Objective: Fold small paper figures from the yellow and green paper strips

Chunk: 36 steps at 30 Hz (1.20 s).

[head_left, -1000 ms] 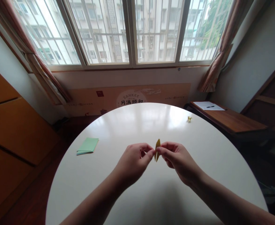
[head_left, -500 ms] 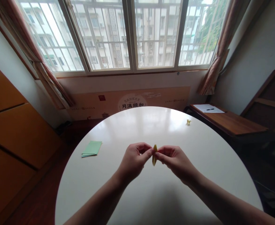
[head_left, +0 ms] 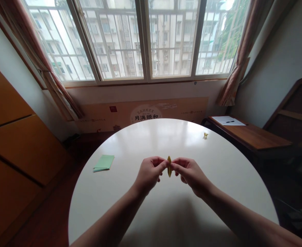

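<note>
Paper [head_left: 169, 171], seemingly folded, between hands [head_left: 147, 174]

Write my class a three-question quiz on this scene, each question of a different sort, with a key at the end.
1. Multiple choice: what do the left hand and right hand hold between them?
a) a spoon
b) a folded yellow paper
c) scissors

2. True or false: the green paper lies on the white table, to the left of both hands.

3. Fill the gap: the black pen beyond the table's right side lies on ____.

Key: 1 b; 2 true; 3 white paper.
</note>
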Each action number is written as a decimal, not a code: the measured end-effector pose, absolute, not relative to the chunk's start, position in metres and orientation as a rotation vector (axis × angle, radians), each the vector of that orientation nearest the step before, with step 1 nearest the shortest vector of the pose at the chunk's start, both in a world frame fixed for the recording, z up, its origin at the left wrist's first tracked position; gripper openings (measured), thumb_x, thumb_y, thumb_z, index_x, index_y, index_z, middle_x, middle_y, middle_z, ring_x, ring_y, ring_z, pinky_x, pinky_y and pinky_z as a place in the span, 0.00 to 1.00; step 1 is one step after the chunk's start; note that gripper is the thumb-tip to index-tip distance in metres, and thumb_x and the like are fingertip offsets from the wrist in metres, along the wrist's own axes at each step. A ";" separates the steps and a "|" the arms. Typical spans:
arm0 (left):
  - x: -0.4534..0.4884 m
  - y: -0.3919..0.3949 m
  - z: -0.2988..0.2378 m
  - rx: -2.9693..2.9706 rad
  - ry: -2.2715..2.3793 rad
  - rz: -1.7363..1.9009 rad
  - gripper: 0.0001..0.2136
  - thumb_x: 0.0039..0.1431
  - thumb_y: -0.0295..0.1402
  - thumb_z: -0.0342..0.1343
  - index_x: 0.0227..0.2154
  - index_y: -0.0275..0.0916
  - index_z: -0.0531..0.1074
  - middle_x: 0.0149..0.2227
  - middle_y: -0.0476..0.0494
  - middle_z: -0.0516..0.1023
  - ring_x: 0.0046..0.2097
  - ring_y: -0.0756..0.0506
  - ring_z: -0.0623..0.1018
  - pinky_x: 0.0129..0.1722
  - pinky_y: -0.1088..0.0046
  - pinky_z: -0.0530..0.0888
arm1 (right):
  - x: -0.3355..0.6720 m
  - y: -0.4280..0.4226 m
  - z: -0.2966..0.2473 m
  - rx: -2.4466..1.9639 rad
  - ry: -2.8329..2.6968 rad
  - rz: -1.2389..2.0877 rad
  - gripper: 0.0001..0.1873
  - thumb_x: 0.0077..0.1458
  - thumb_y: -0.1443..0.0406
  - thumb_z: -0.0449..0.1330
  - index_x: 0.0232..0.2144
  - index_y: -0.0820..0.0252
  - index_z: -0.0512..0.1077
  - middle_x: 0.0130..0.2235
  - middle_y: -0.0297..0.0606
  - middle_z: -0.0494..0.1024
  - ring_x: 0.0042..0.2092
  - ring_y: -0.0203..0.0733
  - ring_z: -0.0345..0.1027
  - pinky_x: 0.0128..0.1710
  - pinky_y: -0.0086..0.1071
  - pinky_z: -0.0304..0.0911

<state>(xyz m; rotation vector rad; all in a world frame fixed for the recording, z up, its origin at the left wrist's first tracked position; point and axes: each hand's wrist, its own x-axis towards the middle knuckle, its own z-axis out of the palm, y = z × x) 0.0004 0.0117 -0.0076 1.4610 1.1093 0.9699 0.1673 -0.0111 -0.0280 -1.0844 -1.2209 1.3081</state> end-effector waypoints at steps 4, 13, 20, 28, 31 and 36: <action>0.001 0.010 -0.005 1.372 1.038 0.940 0.16 0.52 0.44 0.63 0.29 0.32 0.79 0.23 0.46 0.73 0.25 0.51 0.69 0.16 0.81 0.64 | 0.169 -0.010 -0.029 -1.051 -1.160 1.353 0.17 0.50 0.54 0.67 0.30 0.63 0.78 0.23 0.31 0.69 0.21 0.30 0.50 0.18 0.26 0.43; 0.001 0.005 -0.004 1.479 0.937 0.998 0.14 0.52 0.40 0.66 0.31 0.32 0.80 0.24 0.45 0.76 0.24 0.51 0.70 0.16 0.80 0.67 | 0.167 -0.015 -0.024 -0.931 -1.175 1.233 0.18 0.50 0.52 0.69 0.32 0.60 0.75 0.28 0.35 0.74 0.24 0.33 0.59 0.16 0.24 0.49; 0.003 -0.002 -0.002 1.563 0.939 1.094 0.11 0.52 0.37 0.65 0.30 0.32 0.80 0.24 0.45 0.77 0.23 0.51 0.70 0.17 0.79 0.69 | 0.167 -0.020 -0.025 -0.872 -1.224 1.079 0.13 0.51 0.56 0.70 0.31 0.59 0.76 0.28 0.36 0.75 0.26 0.38 0.66 0.15 0.26 0.58; 0.000 -0.001 -0.003 1.830 0.875 1.368 0.06 0.53 0.33 0.66 0.28 0.35 0.79 0.27 0.43 0.79 0.26 0.50 0.75 0.20 0.79 0.71 | 0.171 -0.019 -0.029 -0.744 -1.269 1.104 0.09 0.54 0.60 0.68 0.37 0.58 0.81 0.31 0.41 0.80 0.34 0.44 0.74 0.20 0.29 0.68; -0.003 -0.002 -0.002 2.011 0.831 1.446 0.04 0.53 0.30 0.67 0.29 0.36 0.80 0.29 0.43 0.80 0.25 0.51 0.75 0.21 0.80 0.72 | 0.170 -0.019 -0.030 -0.693 -1.250 1.135 0.07 0.54 0.62 0.69 0.36 0.57 0.81 0.33 0.40 0.81 0.33 0.43 0.74 0.21 0.28 0.69; -0.005 -0.003 0.002 2.209 0.763 1.548 0.01 0.54 0.26 0.65 0.31 0.36 0.81 0.31 0.42 0.80 0.27 0.52 0.77 0.21 0.82 0.74 | 0.168 -0.018 -0.032 -0.629 -1.182 1.215 0.04 0.53 0.64 0.70 0.34 0.55 0.81 0.32 0.38 0.82 0.31 0.41 0.74 0.22 0.29 0.72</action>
